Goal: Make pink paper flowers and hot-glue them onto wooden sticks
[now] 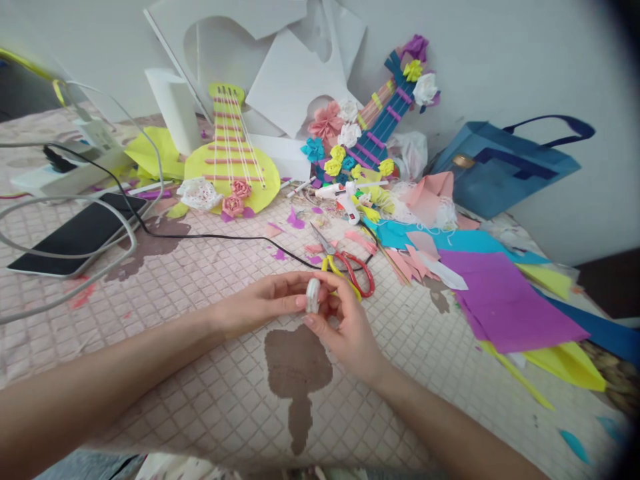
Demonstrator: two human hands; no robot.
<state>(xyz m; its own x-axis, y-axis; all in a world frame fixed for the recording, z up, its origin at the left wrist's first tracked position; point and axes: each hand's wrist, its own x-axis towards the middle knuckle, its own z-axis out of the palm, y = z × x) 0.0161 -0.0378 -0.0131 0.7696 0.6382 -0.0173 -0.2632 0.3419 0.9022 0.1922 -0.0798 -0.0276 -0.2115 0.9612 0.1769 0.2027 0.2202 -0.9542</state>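
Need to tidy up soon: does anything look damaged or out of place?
Yes: the quilted cover has a ragged brown patch toward its near edge, breaking the grid pattern; I can't tell whether it's worn through or stained. Loose pink scraps also lie beside the scissors.

No legible text, brand, number or sign, small tan patch (463,161) on blue bag (493,183) unreadable

Here I am on the head camera, looking out from head height, facing forward and down, and I've got the left hand (267,299) and the right hand (351,330) near me, just below mid-frame, the quilted cloth (215,400) spreading past them and, farthest off, the pale wall (500,53) running across the top
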